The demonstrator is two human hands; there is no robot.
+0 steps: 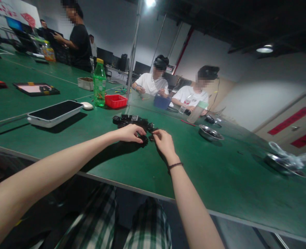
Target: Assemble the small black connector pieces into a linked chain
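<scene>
Over the green table my left hand (132, 133) curls its fingers and thumb against a small black part (143, 141). To its right, my right hand (164, 142), with a dark band at the wrist, has its fingertips pinched together; whatever is between them is too small to make out. More black pieces (151, 127) lie between and just beyond the fingertips. Behind my left hand sits a row of black block-like parts (129, 119), one with a grey face. Their exact kind cannot be told from here.
A red tray (116, 101), a green bottle (99, 83), a white mouse (87, 105) and a white-edged device (55, 113) stand to the left. Rightward are a metal bowl (210, 133) and another bowl (282, 164) with clear plastic. Two seated people work across the table; others stand farther back.
</scene>
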